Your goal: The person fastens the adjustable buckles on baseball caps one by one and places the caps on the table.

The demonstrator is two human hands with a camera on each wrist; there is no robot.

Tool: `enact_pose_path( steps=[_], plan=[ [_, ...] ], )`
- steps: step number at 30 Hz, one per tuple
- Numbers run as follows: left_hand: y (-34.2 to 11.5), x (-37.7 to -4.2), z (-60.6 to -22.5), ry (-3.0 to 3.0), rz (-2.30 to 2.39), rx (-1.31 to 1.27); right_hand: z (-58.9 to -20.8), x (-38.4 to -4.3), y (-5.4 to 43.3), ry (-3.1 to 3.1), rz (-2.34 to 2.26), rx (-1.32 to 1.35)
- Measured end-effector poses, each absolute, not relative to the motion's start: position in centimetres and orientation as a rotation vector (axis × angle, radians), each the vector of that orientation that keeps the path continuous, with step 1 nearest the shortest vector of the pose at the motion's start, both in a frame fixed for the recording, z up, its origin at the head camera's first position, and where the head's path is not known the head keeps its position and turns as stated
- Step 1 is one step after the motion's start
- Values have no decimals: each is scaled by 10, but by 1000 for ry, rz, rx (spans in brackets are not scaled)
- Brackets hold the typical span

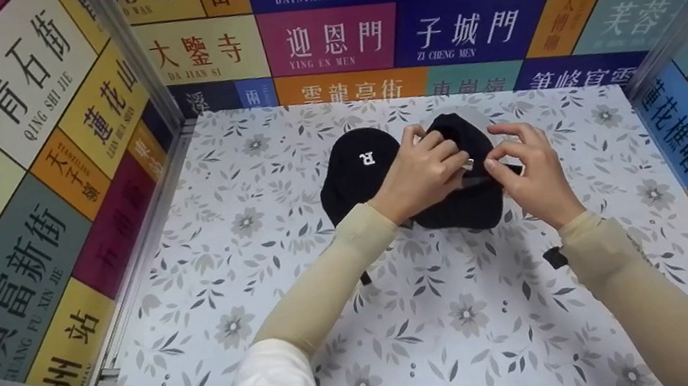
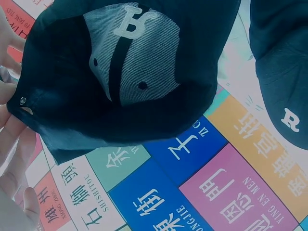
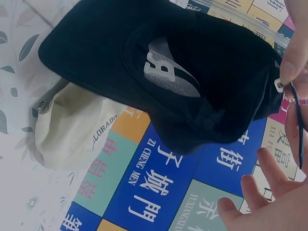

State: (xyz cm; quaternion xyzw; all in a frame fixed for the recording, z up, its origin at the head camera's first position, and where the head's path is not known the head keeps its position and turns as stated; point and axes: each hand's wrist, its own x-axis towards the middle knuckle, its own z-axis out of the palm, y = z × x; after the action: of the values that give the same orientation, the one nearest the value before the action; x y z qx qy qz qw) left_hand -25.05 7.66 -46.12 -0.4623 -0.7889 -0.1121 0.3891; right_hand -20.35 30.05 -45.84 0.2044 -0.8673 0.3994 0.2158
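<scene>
Both hands are at the back of a black cap [image 1: 471,209], whose inside faces up. My left hand [image 1: 421,169] pinches it beside the small metal buckle [image 3: 278,85]. In the right wrist view a thin black strap [image 3: 300,132] hangs from the buckle side. My right hand [image 1: 536,177] pinches this strap between thumb and index finger, its other fingers spread. Inside the cap [image 2: 192,103] the back of a white letter patch [image 2: 130,24] shows. Another black cap [image 1: 356,162] with a white R lies to the left, partly hidden by my left hand.
Behind the handled cap lies a cream cap [image 3: 67,130] with dark lettering, mostly hidden in the head view. The table [image 1: 256,258] has a floral cover. Panels with street names [image 1: 324,41] stand at the back and both sides, with metal posts [image 1: 139,52] at the corners.
</scene>
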Motion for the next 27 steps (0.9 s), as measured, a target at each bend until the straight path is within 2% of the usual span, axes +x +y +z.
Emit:
enact_pose_path(
  steps=[18, 27],
  plan=[
    [75, -252, -465, -1998, -321, -1208, -457, -198, 308, -2392, 1099, 532],
    [80, -246, -465, -1969, -338, -1202, -453, -201, 300, -2396, 947, 636]
  ],
)
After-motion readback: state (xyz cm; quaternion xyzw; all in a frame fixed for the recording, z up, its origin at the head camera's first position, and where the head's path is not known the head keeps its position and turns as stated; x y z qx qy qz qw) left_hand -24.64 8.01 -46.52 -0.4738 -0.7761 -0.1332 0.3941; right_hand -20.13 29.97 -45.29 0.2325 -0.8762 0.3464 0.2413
